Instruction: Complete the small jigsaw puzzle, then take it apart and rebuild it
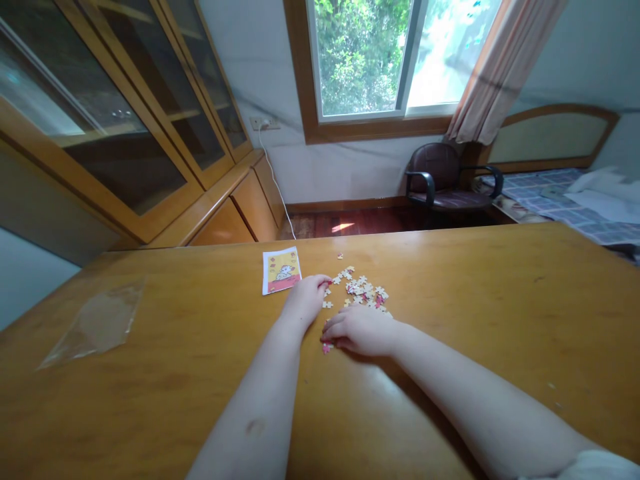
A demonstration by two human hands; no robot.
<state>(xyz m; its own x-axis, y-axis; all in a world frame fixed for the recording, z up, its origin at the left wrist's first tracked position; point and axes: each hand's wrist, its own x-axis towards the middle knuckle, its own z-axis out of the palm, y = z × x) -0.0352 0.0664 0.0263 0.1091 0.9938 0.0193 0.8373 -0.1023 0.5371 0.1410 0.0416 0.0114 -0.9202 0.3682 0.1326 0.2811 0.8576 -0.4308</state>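
Many small jigsaw puzzle pieces [363, 288] lie in a loose heap on the wooden table, mostly with their pale backs up and a few showing pink or red. My left hand [306, 301] is at the left edge of the heap, with its fingers closed around a small red puzzle piece [328, 282] at the tips. Just below the heap, my right hand [364, 328] rests palm down, fingers slightly curved and apart. Its fingertips are beside a pink puzzle piece [327, 348], perhaps touching it. Left of the heap lies a picture card [283, 270] with a cartoon figure on yellow and red.
A clear plastic bag [97, 320] lies flat on the table [200, 373] at the left. One puzzle piece [340, 256] sits apart near the far edge. Beyond are a glass-door cabinet [150, 120], an office chair [445, 177] and a bed [545, 187].
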